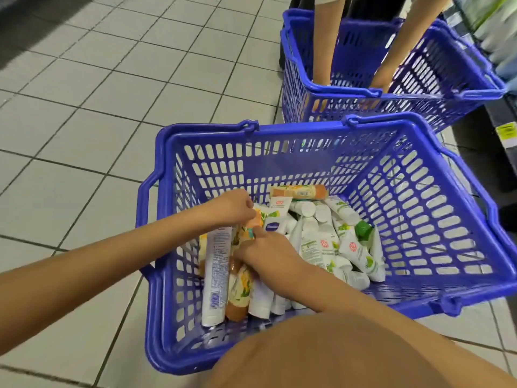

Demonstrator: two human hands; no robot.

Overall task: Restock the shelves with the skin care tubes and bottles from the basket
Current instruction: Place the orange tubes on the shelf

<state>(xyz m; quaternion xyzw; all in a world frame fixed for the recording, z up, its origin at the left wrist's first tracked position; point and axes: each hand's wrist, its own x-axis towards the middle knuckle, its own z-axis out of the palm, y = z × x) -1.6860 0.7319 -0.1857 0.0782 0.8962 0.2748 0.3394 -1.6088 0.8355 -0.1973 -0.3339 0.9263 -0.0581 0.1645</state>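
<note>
A blue plastic basket (419,191) stands on the tiled floor, its bottom covered with several white and orange skin care tubes (321,236). Both my hands reach inside at its left part. My left hand (232,207) pinches the top end of an orange-and-yellow tube (246,228) with curled fingers. My right hand (265,254) grips the same bunch of orange tubes lower down, fingers wrapped round them. A long white tube (215,275) lies beside them against the left wall. An orange tube (299,191) lies at the back.
A second blue basket (321,88) stands behind, with another person's two arms (324,51) reaching into it. Shelving with a yellow price tag (506,134) runs along the right edge, blurred. Grey tiled floor (98,107) spreads to the left.
</note>
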